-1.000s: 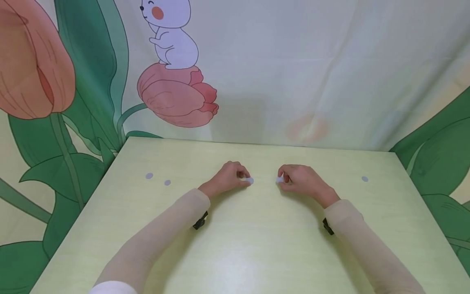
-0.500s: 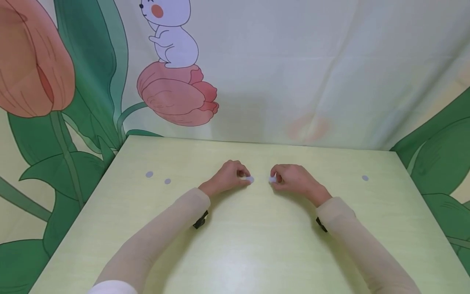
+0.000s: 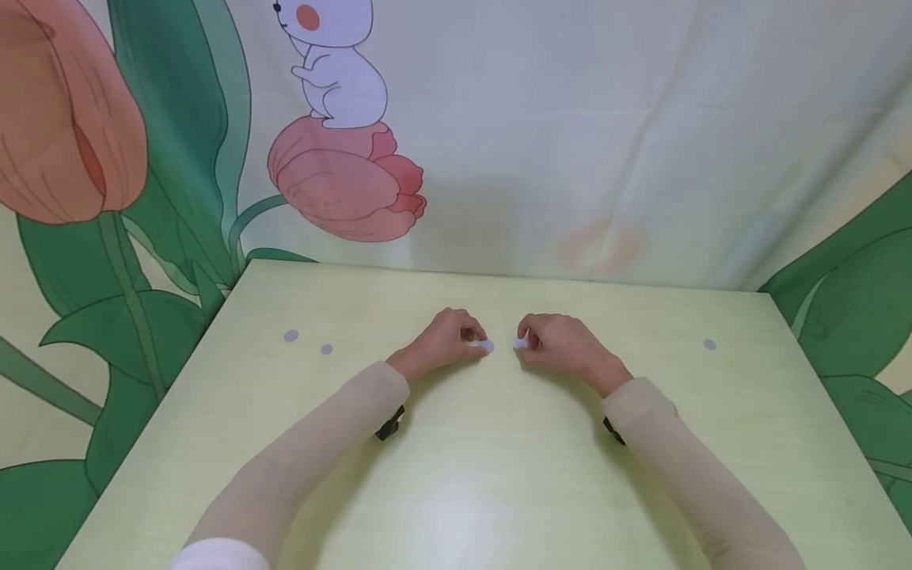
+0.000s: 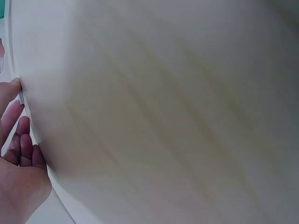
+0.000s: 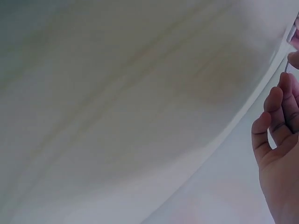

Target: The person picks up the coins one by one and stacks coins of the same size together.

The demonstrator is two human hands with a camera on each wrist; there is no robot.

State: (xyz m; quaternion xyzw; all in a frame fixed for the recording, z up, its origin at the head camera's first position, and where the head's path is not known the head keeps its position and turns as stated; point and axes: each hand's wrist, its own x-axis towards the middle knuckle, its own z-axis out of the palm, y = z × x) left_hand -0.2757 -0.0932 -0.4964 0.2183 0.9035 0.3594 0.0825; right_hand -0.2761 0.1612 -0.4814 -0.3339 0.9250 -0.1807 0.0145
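Observation:
Near the far middle of the table, my left hand [image 3: 447, 342] pinches a small pale round disc [image 3: 487, 346] between thumb and finger. Facing it across a narrow gap, my right hand [image 3: 563, 344] pinches a similar pale disc [image 3: 521, 343]. In the left wrist view the left hand [image 4: 21, 172] sits at the left edge, and its disc [image 4: 21, 97] shows as a thin grey edge between the fingertips. The right wrist view catches the right hand [image 5: 280, 135] along its right edge, with its disc mostly hidden by the fingers.
Two more pale discs lie on the table's left side, one farther out [image 3: 290, 336] and a nearer disc [image 3: 326, 349]. A single disc [image 3: 709, 344] lies at the right. Behind the pale table [image 3: 456, 467] hangs a printed curtain [image 3: 527, 142] with tulips and a white animal.
My right hand has moved left with its disc, narrowing the gap to the left hand. The left hand and the loose discs have stayed in place.

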